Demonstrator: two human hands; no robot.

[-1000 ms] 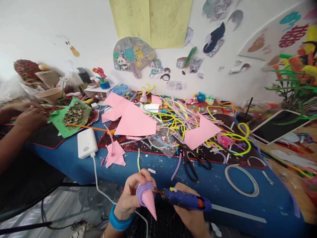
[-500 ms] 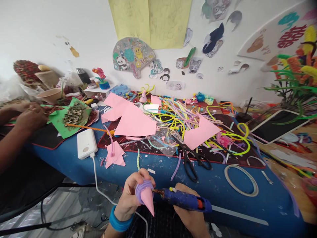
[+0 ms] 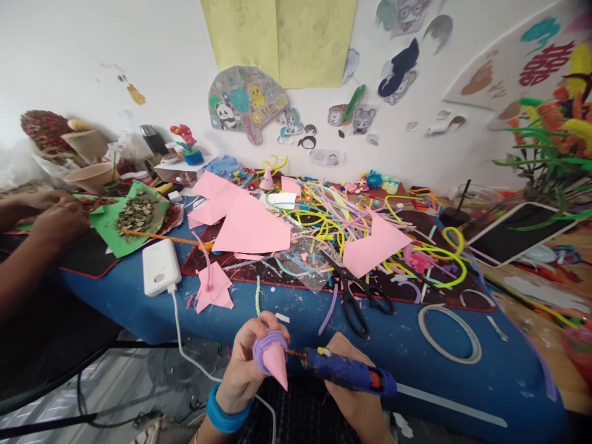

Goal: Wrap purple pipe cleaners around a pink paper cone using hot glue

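My left hand (image 3: 246,350), with a blue band at the wrist, grips a small pink paper cone (image 3: 276,365) whose wide end is wrapped in a purple pipe cleaner (image 3: 267,345). The cone's tip points down and slightly right. In my right hand (image 3: 350,376) is a dark blue hot glue gun (image 3: 345,369), a clear glue stick (image 3: 453,404) sticking out of its back end. The gun's nozzle is at the right side of the purple wrap; whether it touches I cannot tell. My right fingers are partly hidden behind the gun.
Black scissors (image 3: 355,311), a tape roll (image 3: 449,334) and a white power bank (image 3: 160,268) with a cable lie on the blue tablecloth (image 3: 296,327). Pink paper (image 3: 254,225) and piled pipe cleaners (image 3: 333,209) cover the back. Another person's hands (image 3: 60,219) work at left.
The cone has tilted a little, its tip now higher and slightly left. The glue gun has moved only slightly and stays beside the purple wrap.
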